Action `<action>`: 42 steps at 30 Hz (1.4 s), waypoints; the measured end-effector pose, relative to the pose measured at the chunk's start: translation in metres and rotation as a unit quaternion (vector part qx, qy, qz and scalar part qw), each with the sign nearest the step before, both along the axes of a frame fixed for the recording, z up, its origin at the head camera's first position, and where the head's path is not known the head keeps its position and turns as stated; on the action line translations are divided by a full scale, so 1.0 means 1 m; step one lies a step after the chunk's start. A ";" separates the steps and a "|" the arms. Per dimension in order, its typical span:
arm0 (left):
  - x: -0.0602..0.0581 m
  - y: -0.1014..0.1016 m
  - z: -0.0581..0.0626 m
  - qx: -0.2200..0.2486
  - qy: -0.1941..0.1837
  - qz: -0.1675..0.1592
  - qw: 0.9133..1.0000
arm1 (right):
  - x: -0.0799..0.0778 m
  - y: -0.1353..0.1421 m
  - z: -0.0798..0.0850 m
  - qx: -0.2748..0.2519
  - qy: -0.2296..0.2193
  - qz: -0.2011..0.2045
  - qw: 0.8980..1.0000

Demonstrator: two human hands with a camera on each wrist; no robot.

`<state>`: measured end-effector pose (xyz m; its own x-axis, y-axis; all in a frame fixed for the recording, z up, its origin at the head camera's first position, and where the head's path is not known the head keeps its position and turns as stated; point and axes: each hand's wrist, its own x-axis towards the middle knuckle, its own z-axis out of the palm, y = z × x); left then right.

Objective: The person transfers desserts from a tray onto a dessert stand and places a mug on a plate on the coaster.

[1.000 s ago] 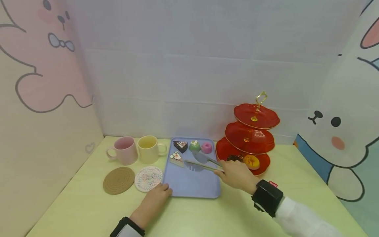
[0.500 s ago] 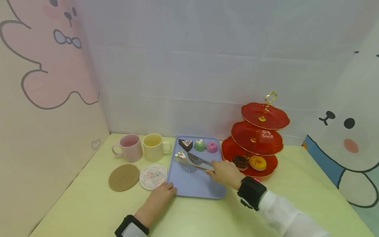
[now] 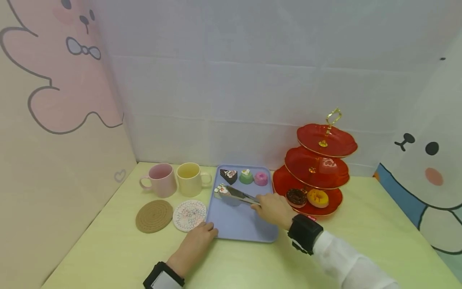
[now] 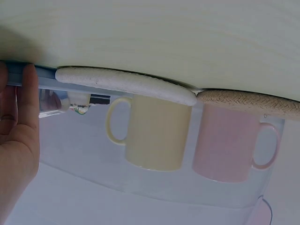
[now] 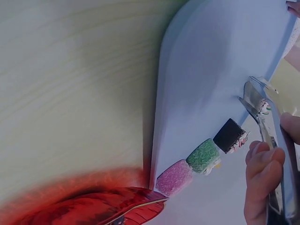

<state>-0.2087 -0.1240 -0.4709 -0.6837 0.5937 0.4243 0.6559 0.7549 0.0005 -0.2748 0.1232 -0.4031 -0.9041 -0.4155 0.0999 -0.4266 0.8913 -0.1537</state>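
Observation:
My right hand (image 3: 275, 209) grips metal serving tongs (image 3: 245, 196), their blades close about a cream-topped cake slice (image 3: 221, 190) on the left side of the blue tray (image 3: 240, 224). In the right wrist view the tongs' metal blades (image 5: 253, 96) flank the slice, whose topping shows beside them. At the tray's near left corner my left hand (image 3: 196, 241) holds the edge; the left wrist view has its fingers (image 4: 30, 93) at the rim. Along the tray's back lie a chocolate cake slice (image 3: 229, 176), a green cake (image 3: 246, 177) and a pink ring-shaped cake (image 3: 261, 179).
Right of the tray stands a three-tier red stand (image 3: 317, 178), with a chocolate donut (image 3: 296, 197) and a yellow donut (image 3: 318, 198) on its bottom plate. Leftward are a pink mug (image 3: 162, 181), a yellow mug (image 3: 189, 180), a brown coaster (image 3: 154, 216) and a white coaster (image 3: 189, 215).
The tongs have moved left onto the cream-topped cake slice, and their spread blades have come together around it. My left hand stays at the tray corner. The head view has shifted slightly.

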 end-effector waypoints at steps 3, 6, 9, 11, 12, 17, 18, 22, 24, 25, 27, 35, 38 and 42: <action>0.000 0.000 -0.001 -0.002 -0.003 0.000 1.000 | 0.000 0.001 -0.001 -0.005 -0.004 -0.001 1.000; 0.000 0.001 -0.002 -0.004 -0.009 0.001 1.000 | 0.001 0.002 -0.001 -0.011 -0.008 0.001 1.000; 0.000 0.001 -0.002 -0.004 -0.007 0.003 1.000 | 0.002 0.003 -0.002 -0.013 -0.003 0.002 1.000; 0.000 0.001 -0.001 -0.004 0.000 0.003 1.000 | 0.003 0.004 0.000 -0.015 0.001 0.003 1.000; 0.000 0.000 -0.001 -0.004 0.004 0.002 1.000 | 0.003 0.005 0.001 -0.017 0.001 0.001 1.000; 0.001 0.002 0.000 -0.001 0.014 -0.003 1.000 | 0.013 0.016 0.018 -0.023 -0.022 -0.014 0.999; 0.001 0.001 0.001 -0.001 0.015 -0.002 1.000 | 0.016 0.019 0.023 -0.022 -0.028 -0.018 0.999; 0.001 -0.001 0.002 0.003 0.011 0.000 1.000 | 0.024 0.028 0.044 -0.010 -0.035 -0.039 0.999; 0.001 -0.001 0.002 0.004 0.008 -0.001 1.000 | 0.029 0.037 0.054 -0.009 -0.030 -0.045 0.999; 0.000 -0.001 0.002 0.003 0.007 -0.002 1.000 | 0.031 0.041 0.059 -0.010 -0.020 -0.047 0.999; 0.000 0.000 0.001 0.002 0.006 -0.003 1.000 | 0.038 0.053 0.069 -0.010 -0.003 -0.042 0.999; 0.001 0.002 0.001 0.015 0.018 -0.009 1.000 | 0.064 0.102 0.109 -0.017 0.037 -0.044 0.998; 0.000 0.001 0.000 0.019 0.022 -0.007 1.000 | 0.070 0.119 0.121 -0.008 0.037 -0.059 0.998; 0.000 0.000 -0.003 0.021 0.019 -0.005 1.000 | 0.077 0.142 0.130 0.012 0.033 -0.079 0.996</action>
